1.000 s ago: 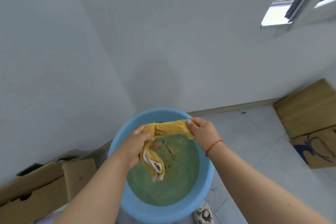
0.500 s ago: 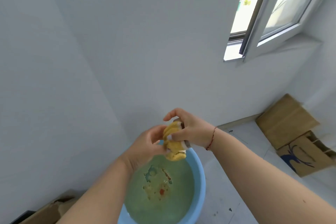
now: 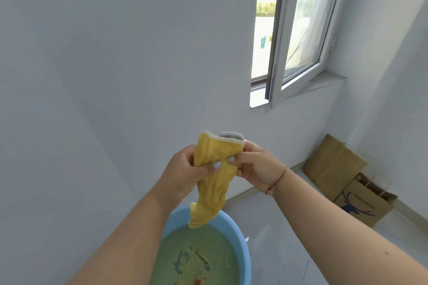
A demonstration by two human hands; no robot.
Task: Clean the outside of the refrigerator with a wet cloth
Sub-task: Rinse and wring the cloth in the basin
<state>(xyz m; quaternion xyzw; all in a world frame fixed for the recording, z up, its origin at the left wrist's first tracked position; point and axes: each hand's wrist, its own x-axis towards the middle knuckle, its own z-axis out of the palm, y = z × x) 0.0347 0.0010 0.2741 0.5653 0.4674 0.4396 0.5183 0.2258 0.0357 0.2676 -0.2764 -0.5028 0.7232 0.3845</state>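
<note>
Both my left hand (image 3: 185, 169) and right hand (image 3: 254, 164) pinch the limp yellow wrung cloth (image 3: 214, 173) at frame centre, above the round blue plastic basin (image 3: 243, 245). It looks soft, damp and light; I'd grip its bunched top.

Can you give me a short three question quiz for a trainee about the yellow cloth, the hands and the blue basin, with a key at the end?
1. True or false: the yellow cloth lies soaking inside the round blue plastic basin of greenish water.
2. Which grips the cloth? A) left hand only B) right hand only C) both hands
3. Fill in: the wrist with the thin red string bracelet belongs to the ____ hand.

Key: 1 false, the cloth is held up and its lower end hangs over the basin. 2 C. 3 right.
</note>
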